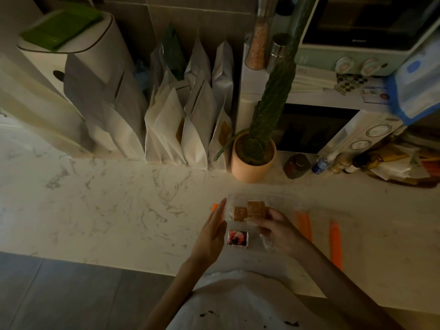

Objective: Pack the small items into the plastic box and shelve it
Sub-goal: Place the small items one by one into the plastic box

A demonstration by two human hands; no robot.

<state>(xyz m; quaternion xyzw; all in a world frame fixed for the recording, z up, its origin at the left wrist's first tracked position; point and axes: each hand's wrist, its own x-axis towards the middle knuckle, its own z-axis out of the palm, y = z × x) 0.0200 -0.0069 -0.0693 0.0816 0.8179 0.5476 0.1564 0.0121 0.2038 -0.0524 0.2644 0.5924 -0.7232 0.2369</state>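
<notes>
Fingers [264, 216] of the right hand [277, 231] curl around a brown packet [256, 209], holding it over the far part of the clear box [283, 203]. Left hand [214, 231] lies flat and open against the box's left wall, fingers straight and together, holding nothing. Inside the box a second brown packet [240, 213] lies just left of the held one, and a red-and-black packet [238, 237] lies nearer, between the two hands. The box sits on the marble bench [107, 198], near its near edge. Right of the box lies a clear lid [369, 234] with orange clips [335, 244]. Farther back stands a potted cactus [259, 144], with white bags [181, 120] to its left.
</notes>
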